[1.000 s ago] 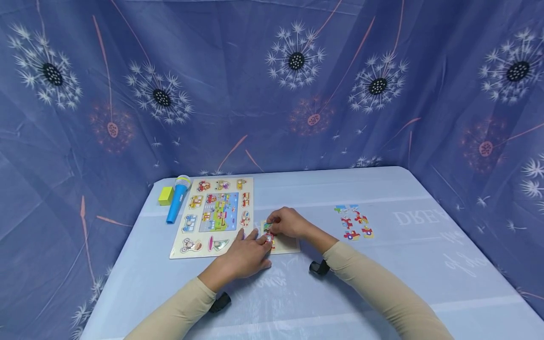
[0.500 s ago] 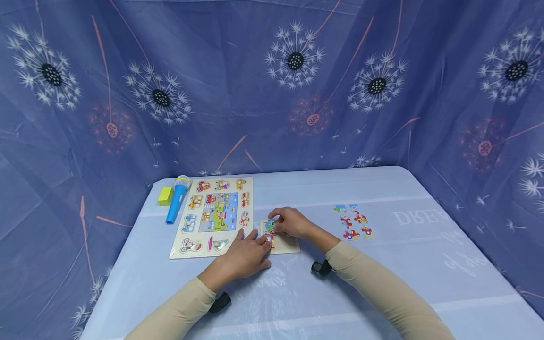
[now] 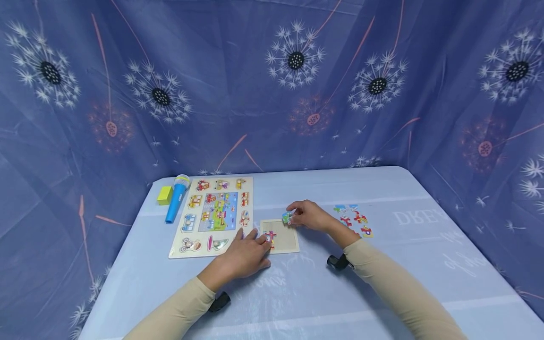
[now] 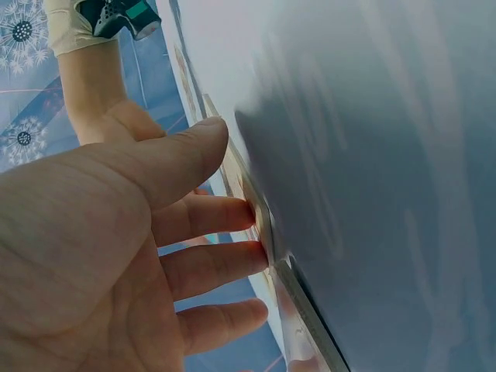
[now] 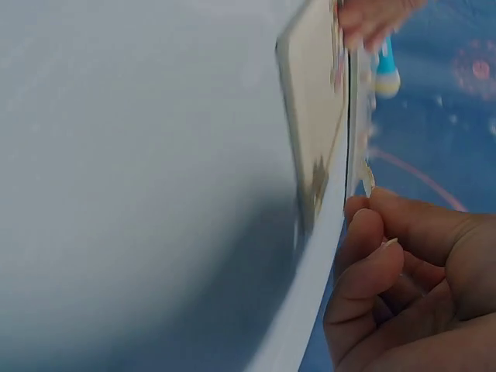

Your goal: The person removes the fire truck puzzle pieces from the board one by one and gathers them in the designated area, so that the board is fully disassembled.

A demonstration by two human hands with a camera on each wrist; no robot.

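My right hand (image 3: 312, 216) pinches a small green-and-blue jigsaw piece (image 3: 286, 217) over the far right corner of a shallow wooden puzzle tray (image 3: 291, 251). The right wrist view shows that piece (image 5: 366, 177) edge-on between thumb and finger. Red jigsaw pieces (image 3: 271, 238) lie in the tray's near left part, partly hidden by my left hand (image 3: 244, 255). That hand is spread flat with straight fingers, its fingertips at the tray's left edge and over the near right corner of a big picture board (image 3: 178, 245). Its fingertips (image 4: 246, 213) meet the board edges in the left wrist view.
Several loose jigsaw pieces (image 3: 361, 219) lie right of the tray, partly behind my right forearm. A blue toy microphone (image 3: 174, 205) and a yellow block (image 3: 165, 195) sit left of the picture board. A patterned blue curtain (image 3: 238, 94) hangs behind the table.
My right hand has lifted the green-and-blue piece from the tray's left side and carried it right, uncovering the tray's bare floor. The left hand stays put.
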